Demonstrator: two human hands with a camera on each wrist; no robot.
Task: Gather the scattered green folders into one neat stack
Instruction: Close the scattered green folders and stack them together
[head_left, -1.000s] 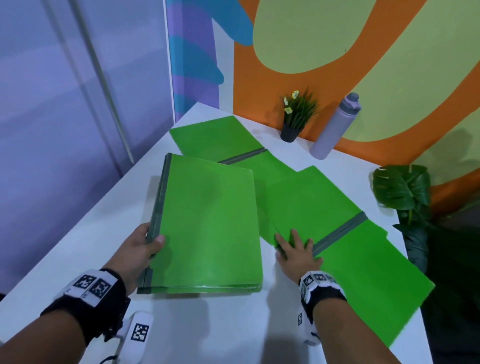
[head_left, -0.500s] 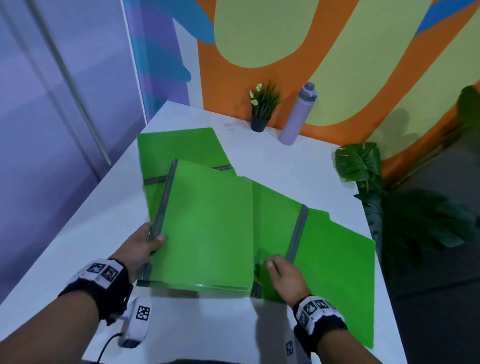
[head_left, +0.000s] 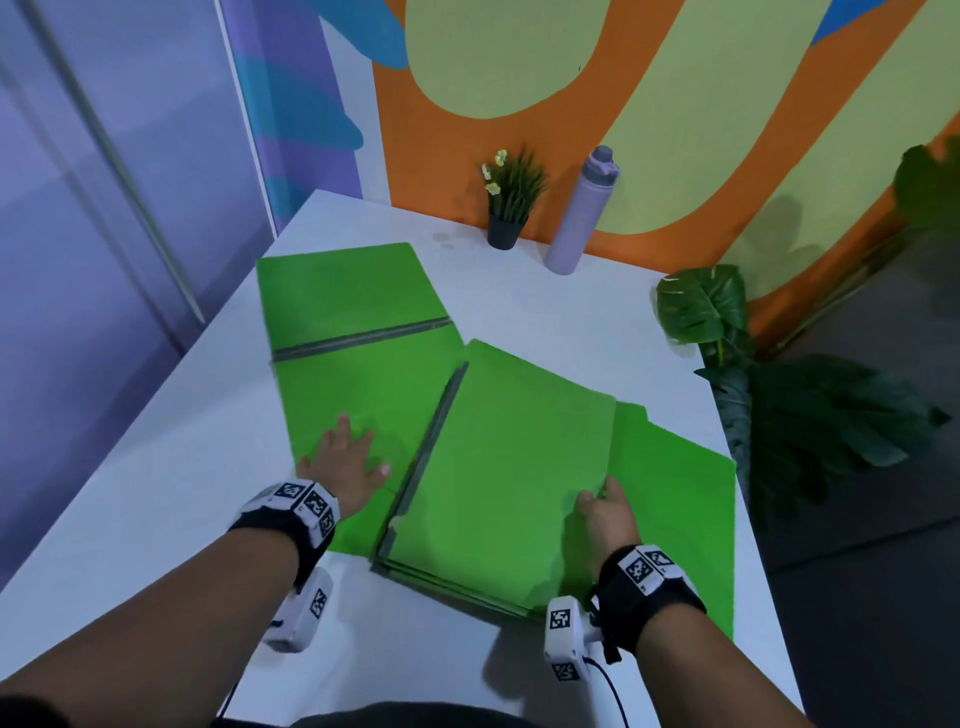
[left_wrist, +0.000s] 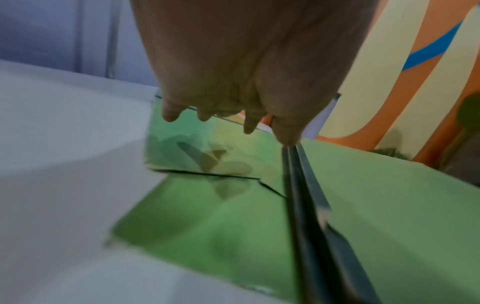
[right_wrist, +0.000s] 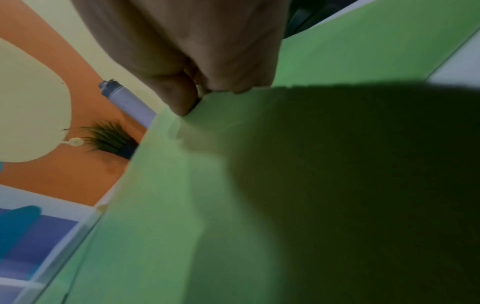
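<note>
Folders of thin green card, judged light, flexible and slippery, are best taken at the stiffer grey spines. At lower centre of the head view a closed stack (head_left: 498, 483) is pinched at its right edge by the right hand (head_left: 605, 517). The left hand (head_left: 345, 457), fingers spread, is pressed flat on an opened folder (head_left: 358, 364) at centre left. One container, a purple bottle (head_left: 582, 213), is capped; its contents cannot be seen.

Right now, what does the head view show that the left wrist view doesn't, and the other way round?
Head only: the right hand gripping the closed folder stack's edge, the water bottle, and the potted plant.
Left wrist only: the left hand's fingertips from beneath, above the glossy cover.
Both: the left hand spread over the open folder, beside the stack's dark spine.
</note>
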